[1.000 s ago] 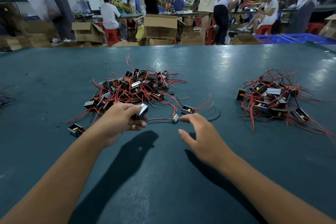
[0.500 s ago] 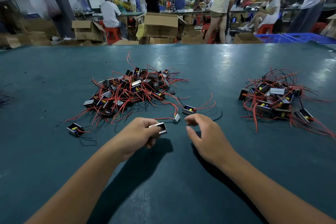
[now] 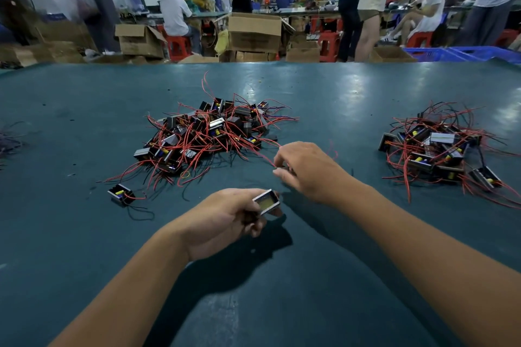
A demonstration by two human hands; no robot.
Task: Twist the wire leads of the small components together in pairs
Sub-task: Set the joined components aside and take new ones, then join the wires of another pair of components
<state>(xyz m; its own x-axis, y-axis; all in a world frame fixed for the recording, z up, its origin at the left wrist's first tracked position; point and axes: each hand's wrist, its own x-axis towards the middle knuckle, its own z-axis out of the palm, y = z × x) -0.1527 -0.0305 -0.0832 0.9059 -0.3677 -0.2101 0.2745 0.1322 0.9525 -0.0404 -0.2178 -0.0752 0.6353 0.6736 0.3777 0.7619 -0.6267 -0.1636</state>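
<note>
Two hands are at work — a small component (image 3: 266,201) is gripped in the curled left hand (image 3: 222,220), just off the table (image 3: 84,234), while a red wire (image 3: 263,156) is pinched by the right hand (image 3: 307,169). Pairing is under way; next, both leads must be brought together. Since before, the left hand has been drawn nearer — the right lifted.

The worktop (image 3: 84,234) is dark teal with pale glare patches. On it, the big pile (image 3: 208,135) is black and silver blocks with yellow and blue spots, tangled in red wires; the right pile (image 3: 434,149) matches. Behind the worktop: brown boxes (image 3: 253,34), red stools (image 3: 328,45), blue crates (image 3: 462,53).
</note>
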